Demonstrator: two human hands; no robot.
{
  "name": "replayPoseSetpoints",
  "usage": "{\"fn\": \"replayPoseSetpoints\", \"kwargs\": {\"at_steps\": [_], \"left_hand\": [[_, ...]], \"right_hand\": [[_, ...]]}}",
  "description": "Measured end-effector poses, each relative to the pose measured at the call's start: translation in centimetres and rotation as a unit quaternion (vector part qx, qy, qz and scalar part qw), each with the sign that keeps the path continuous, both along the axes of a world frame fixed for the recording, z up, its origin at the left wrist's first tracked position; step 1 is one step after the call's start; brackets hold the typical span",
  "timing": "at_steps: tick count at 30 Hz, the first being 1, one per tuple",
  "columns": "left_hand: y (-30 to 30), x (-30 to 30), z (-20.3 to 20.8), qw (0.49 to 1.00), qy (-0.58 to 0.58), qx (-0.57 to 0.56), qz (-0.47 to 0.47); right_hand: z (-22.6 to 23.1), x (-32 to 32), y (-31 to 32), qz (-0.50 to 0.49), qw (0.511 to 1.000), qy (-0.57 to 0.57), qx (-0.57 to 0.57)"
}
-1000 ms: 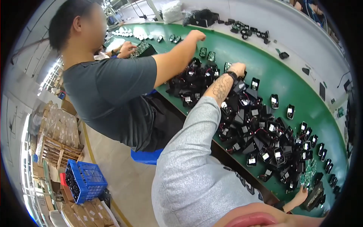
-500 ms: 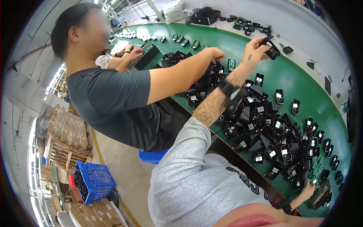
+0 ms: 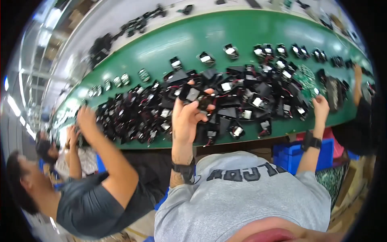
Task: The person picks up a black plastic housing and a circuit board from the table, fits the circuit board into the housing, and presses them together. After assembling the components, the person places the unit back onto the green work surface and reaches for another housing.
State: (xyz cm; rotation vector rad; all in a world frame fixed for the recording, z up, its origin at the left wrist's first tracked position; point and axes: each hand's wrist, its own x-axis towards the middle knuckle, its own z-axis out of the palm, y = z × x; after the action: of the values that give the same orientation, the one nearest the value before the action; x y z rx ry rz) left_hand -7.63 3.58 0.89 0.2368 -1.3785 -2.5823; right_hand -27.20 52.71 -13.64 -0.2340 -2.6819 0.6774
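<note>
My left hand (image 3: 183, 121) is raised over the pile with its fingers closed around a black plastic device housing (image 3: 190, 93) that has a white square on it. Beneath and around it lies a heap of black housings (image 3: 242, 94) with red wires and white squares. Toward the right, my right hand (image 3: 321, 105) has its fingertips pinched together at the near edge of a stack of green circuit boards (image 3: 305, 78). A small bright spot shows at those fingertips; what they hold cannot be made out.
Housings stand spaced along the far side of the green table (image 3: 189, 36). A dark long box (image 3: 333, 93) sits right of the boards. At left a co-worker (image 3: 92, 193) reaches over the table; another person's arm (image 3: 357, 86) enters at right. Blue crates (image 3: 288, 155) stand below.
My left hand has come back from the table's far side to above the heap, still with a black housing. The view has swung rightward. My right hand stays by the circuit boards.
</note>
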Motion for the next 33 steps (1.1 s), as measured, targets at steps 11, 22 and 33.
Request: {"fn": "replayPoseSetpoints", "kwargs": {"at_steps": [11,22,33], "left_hand": [[3.0,-0.6,-1.0,0.994,-0.026,-0.102,-0.006],[6.4,-1.3,-0.4,0.99,-0.001,-0.138,0.031],[6.5,-1.1,-1.1,0.978,0.017,-0.207,-0.012]], "right_hand": [[3.2,0.5,-2.9,-0.007,0.996,0.028,-0.081],[9.2,11.3,-23.0,0.303,0.548,-0.244,-0.741],[8.8,12.3,-24.5,0.327,0.545,-0.26,-0.727]]}}
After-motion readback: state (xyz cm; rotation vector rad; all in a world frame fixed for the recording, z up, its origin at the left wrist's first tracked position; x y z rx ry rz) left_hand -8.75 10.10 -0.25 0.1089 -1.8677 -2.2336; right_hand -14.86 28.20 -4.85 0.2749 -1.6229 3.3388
